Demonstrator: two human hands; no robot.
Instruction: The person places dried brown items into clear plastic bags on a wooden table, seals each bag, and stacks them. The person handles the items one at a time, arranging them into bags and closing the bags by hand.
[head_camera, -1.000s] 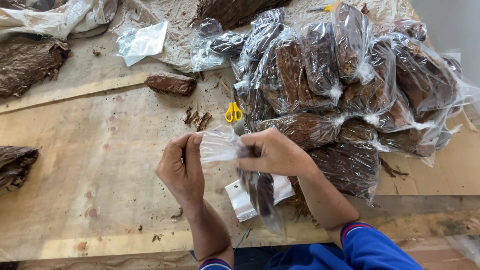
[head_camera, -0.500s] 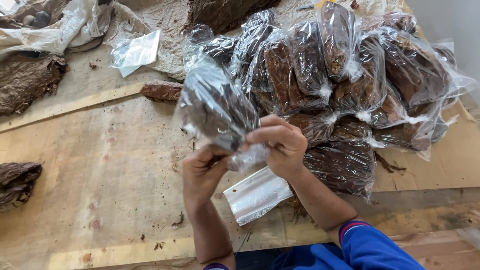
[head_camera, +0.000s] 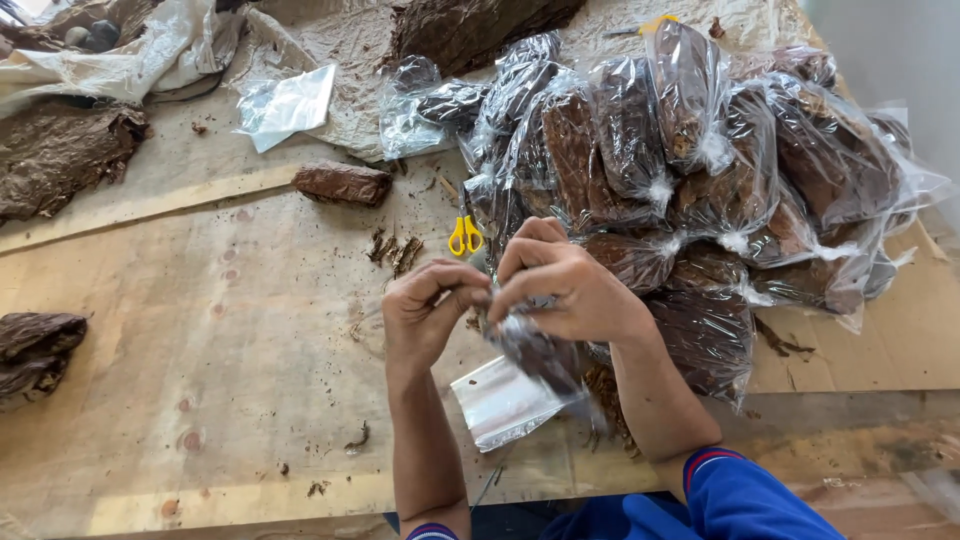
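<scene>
Both hands meet at the centre of the frame over the wooden table (head_camera: 200, 340). The left hand (head_camera: 425, 315) and the right hand (head_camera: 560, 290) are both pinched tight on the neck of a small clear plastic bag (head_camera: 535, 350) stuffed with dark brown dried leaf, and the filled body hangs just below the right palm. That bag looks light and soft, the film slick and crinkly, the leaf inside brittle, so by my reading the place to take it is the gathered neck, where the plastic bunches, not the bulging belly, which would crush.

Below the hands, towards the bottom centre, lies a flat empty bag (head_camera: 500, 405). Filling the upper right is a heap of packed bags (head_camera: 700, 180), each knotted at the top. A pair of yellow-handled scissors (head_camera: 465, 235) sits just above the left hand, beside some loose leaf scraps (head_camera: 392, 250). A rolled leaf bundle (head_camera: 342, 183) rests in the upper middle left, and a darker leaf pile (head_camera: 35, 350) lies at the left edge.
</scene>
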